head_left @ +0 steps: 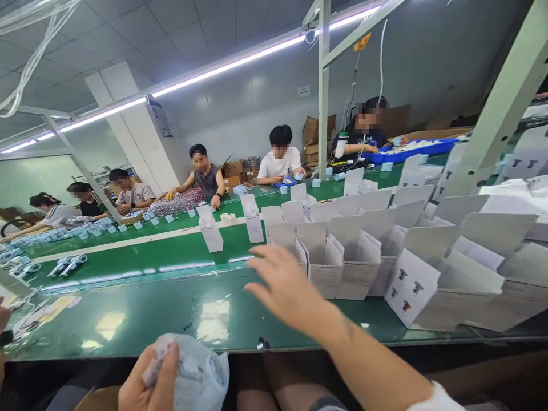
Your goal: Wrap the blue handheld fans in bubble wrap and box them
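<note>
My left hand (pixel 148 379) is closed around a crumpled, translucent plastic-bagged item (pixel 199 368) below the front edge of the bench. A pale round part shows through the bag, but I cannot make out the kind of thing inside. Above the green bench (pixel 158 302), my right hand (pixel 289 288) reaches forward with its fingers apart and nothing in them. Just beyond it stand several open white cardboard boxes (pixel 359 277) with raised flaps. One box at the right (pixel 413 285) has small pictures printed on its side.
A green conveyor belt (pixel 180 228) runs behind the bench, carrying two white boxes and many pale-blue parts. Several co-workers sit along its far side. A blue tray (pixel 411 151) lies at the back right. Metal posts (pixel 505 103) rise from the line.
</note>
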Demonstrator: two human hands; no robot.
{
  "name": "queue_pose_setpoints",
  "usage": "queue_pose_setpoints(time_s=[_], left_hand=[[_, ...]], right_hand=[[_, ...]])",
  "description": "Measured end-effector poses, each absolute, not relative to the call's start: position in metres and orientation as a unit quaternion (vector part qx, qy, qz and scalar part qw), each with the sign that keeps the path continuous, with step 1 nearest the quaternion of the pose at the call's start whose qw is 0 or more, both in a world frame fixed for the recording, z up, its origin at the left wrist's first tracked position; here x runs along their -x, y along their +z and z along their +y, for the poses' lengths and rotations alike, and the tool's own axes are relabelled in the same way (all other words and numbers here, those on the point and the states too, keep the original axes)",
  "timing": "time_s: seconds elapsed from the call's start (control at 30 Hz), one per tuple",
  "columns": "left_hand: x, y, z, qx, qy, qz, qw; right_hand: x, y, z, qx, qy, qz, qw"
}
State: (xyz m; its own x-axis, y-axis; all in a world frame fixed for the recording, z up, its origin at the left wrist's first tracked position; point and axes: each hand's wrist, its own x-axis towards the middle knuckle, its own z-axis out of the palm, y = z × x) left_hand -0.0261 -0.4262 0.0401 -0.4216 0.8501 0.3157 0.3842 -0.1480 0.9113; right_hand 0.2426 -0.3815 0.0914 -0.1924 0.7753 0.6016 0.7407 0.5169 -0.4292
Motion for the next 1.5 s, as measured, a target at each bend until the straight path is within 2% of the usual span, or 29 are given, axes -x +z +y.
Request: queue_pose_setpoints(time_s=[0.03,0.1,0.13,0.2,0.3,0.5,0.63,0.77,0.93,1.2,1.3,1.4,1.5], left_hand=[[0.025,0.044,-0.418,-0.457,0.599,0.614,0.235],[0.019,0.051,-0.398,-0.373,0.661,0.576,0.304],[0.015,0.055,-0.389,-0.339,0.69,0.546,0.334],[0.005,0.066,-0.371,-0.288,0.729,0.497,0.373],[-0.009,0.086,-0.354,-0.249,0.77,0.446,0.383],[-0.033,0.118,-0.335,-0.31,0.831,0.352,0.299],[-0.048,0.118,-0.314,-0.339,0.824,0.339,0.301],[-0.042,0.101,-0.3,-0.406,0.818,0.357,0.196],[-0.017,0.085,-0.306,-0.478,0.766,0.412,0.119],[-0.011,0.091,-0.31,-0.488,0.745,0.427,0.157],[-0.005,0.09,-0.318,-0.516,0.715,0.471,0.005],[-0.003,0.099,-0.332,-0.646,0.614,0.42,-0.169],[-0.013,0.122,-0.342,-0.818,0.424,0.332,-0.2]], right_hand=[[-0.265,0.091,-0.375,0.586,-0.038,-0.73,0.349],[-0.296,0.084,-0.359,0.683,-0.096,-0.69,0.22],[-0.306,0.079,-0.352,0.692,-0.107,-0.693,0.17],[-0.314,0.069,-0.341,0.661,-0.119,-0.731,0.125],[-0.309,0.06,-0.337,0.58,-0.129,-0.79,0.149],[-0.263,0.045,-0.342,0.434,-0.066,-0.87,0.224],[-0.235,0.032,-0.332,0.343,-0.052,-0.899,0.265],[-0.233,0.023,-0.322,0.314,-0.043,-0.9,0.298],[-0.252,0.027,-0.311,0.314,0.119,-0.881,0.334],[-0.238,0.042,-0.279,0.225,0.424,-0.826,0.297],[-0.228,0.031,-0.275,0.22,0.459,-0.8,0.317],[-0.227,0.021,-0.274,0.224,0.449,-0.794,0.344],[-0.229,0.016,-0.275,0.234,0.441,-0.781,0.374]])
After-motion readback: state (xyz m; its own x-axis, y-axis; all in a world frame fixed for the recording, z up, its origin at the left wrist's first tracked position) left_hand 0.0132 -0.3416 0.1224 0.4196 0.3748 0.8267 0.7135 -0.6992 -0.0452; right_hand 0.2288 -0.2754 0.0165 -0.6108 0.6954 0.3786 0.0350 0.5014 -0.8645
